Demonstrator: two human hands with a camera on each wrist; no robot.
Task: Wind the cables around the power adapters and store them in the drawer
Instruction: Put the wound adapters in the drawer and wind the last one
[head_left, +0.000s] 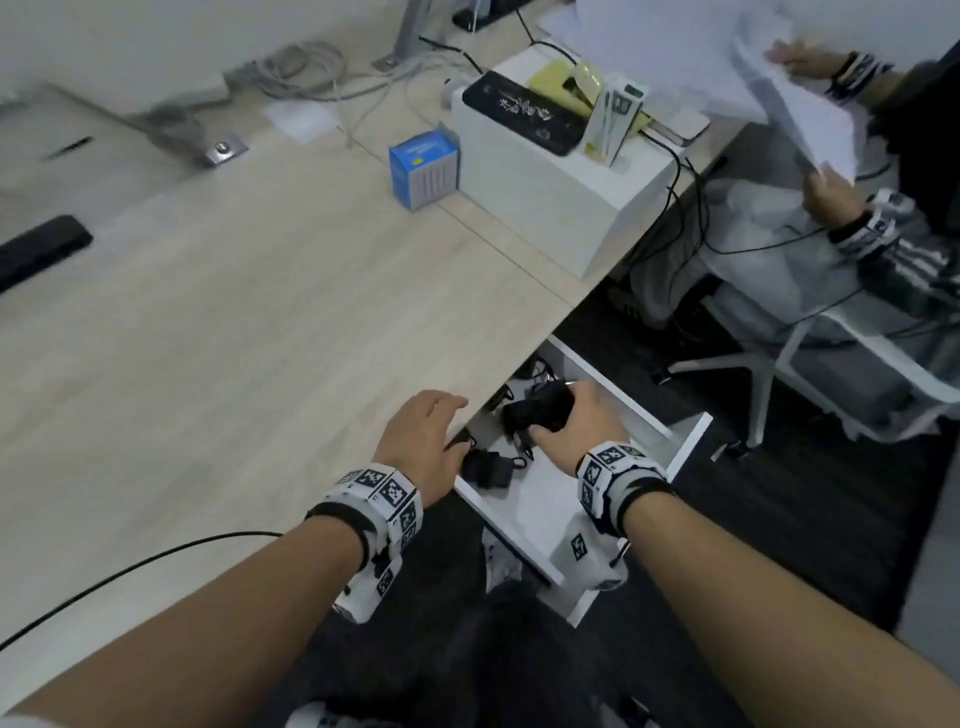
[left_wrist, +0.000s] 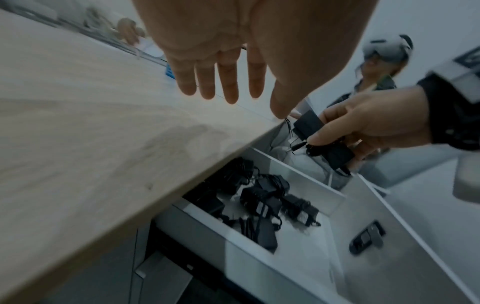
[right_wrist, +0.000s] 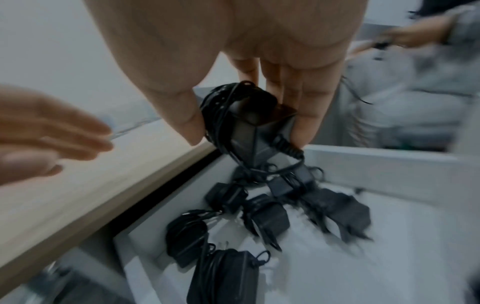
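Observation:
My right hand (head_left: 574, 421) grips a black power adapter (head_left: 540, 408) with its cable wound round it, held above the open white drawer (head_left: 691, 431). In the right wrist view the thumb and fingers pinch the adapter (right_wrist: 246, 123) from both sides. Several wound black adapters (right_wrist: 270, 218) lie on the drawer floor below; the left wrist view shows these adapters (left_wrist: 259, 201) beside the desk edge. My left hand (head_left: 423, 436) hovers flat over the desk edge, fingers (left_wrist: 228, 82) straight, holding nothing.
The light wood desk (head_left: 234, 312) carries a blue box (head_left: 423, 169) and a white box (head_left: 561, 192) with a black item on top. A thin black cable (head_left: 130, 566) crosses the near desk. Another person (head_left: 857, 208) sits on a chair at right, handling papers.

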